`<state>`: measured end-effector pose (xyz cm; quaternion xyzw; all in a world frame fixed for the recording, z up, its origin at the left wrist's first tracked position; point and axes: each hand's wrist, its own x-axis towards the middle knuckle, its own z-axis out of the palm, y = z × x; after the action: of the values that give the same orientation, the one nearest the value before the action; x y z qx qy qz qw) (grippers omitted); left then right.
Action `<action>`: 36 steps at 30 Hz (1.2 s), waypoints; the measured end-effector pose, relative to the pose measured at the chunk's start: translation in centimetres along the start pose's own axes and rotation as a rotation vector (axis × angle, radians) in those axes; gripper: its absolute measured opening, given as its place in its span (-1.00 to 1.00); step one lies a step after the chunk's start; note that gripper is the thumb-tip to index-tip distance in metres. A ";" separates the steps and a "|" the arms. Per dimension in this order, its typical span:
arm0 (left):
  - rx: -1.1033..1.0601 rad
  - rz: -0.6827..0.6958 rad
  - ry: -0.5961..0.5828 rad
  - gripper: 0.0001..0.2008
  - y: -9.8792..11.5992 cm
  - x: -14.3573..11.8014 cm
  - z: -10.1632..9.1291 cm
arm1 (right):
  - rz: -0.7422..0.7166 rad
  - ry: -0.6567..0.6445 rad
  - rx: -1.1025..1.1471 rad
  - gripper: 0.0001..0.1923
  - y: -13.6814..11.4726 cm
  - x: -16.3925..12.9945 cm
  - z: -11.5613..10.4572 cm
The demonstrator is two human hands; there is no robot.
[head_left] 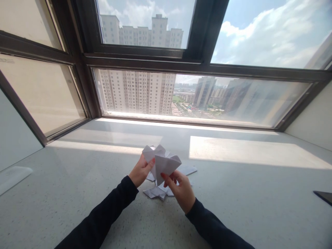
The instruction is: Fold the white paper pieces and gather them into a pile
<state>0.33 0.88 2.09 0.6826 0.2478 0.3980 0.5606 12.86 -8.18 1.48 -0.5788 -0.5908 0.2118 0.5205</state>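
A folded white paper piece with pointed flaps is held up above the sill in both hands. My left hand pinches its left side, thumb in front and the other fingers hidden behind. Lower down on the right, my right hand grips the paper's bottom edge between thumb and fingers. Whether it is one piece or two joined pieces I cannot tell. Beneath the hands, several more folded white papers lie in a loose group, partly covered by the held paper and the right hand.
The speckled white windowsill spreads around the hands, with sunlit patches near the dark window frame. A white flat object lies at the left edge. A dark flat object shows at the right edge.
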 end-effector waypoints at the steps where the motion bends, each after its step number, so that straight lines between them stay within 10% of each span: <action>1: -0.043 -0.009 -0.027 -0.49 0.1 -0.3 0.6 | -0.007 0.007 -0.058 -0.73 0.0 0.0 0.1; 7: -0.177 -0.129 -0.171 -0.48 0.1 -1.1 1.6 | -0.042 0.053 -0.392 -0.70 1.2 0.2 -0.3; 15: 0.144 0.062 -0.252 -0.64 -0.6 -1.2 1.9 | -0.115 0.085 -0.478 -0.84 1.5 0.0 0.0; 23: 0.511 0.216 -0.113 -0.62 0.1 -1.0 1.7 | 0.096 0.041 -0.028 -0.71 2.1 0.8 -0.1; 32: 1.208 -0.012 -0.070 -0.66 -2.2 0.5 -2.4 | 0.207 0.165 -0.024 -0.64 3.3 1.3 -1.1; 36: 1.347 -0.119 0.170 -0.60 -1.8 0.5 -2.8 | 0.189 0.138 -0.011 -0.63 3.0 1.1 -0.8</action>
<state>-1.52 3.32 0.66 0.8343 0.5218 0.1775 0.0128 15.16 -6.71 -0.39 -0.6482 -0.4974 0.2163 0.5344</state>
